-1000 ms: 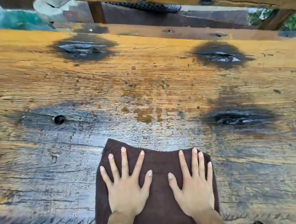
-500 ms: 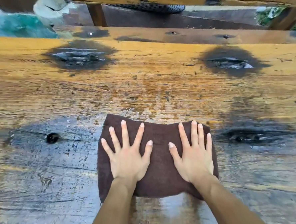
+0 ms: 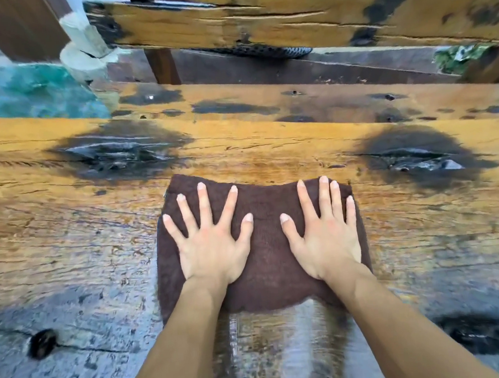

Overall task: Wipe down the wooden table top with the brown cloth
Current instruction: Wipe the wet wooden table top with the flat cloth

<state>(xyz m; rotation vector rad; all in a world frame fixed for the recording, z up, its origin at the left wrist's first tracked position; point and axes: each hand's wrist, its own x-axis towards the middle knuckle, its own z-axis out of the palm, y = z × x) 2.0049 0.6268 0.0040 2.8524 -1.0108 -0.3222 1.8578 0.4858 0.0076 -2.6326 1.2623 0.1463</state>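
The brown cloth lies flat on the wooden table top, near the middle of the view. My left hand presses down on its left half with fingers straight and spread. My right hand presses on its right half, fingers straight and closer together. Both forearms reach in from the bottom edge. A wet, shiny streak runs on the wood from the cloth's near edge back between my arms.
Dark knots mark the table at the left, right and lower right, with a small dark hole lower left. Beyond the far edge stand a wooden bench seat and its backrest plank.
Both hands have pushed the cloth away from me, from the table's near edge toward its far side. A wet streak now shows behind the cloth.
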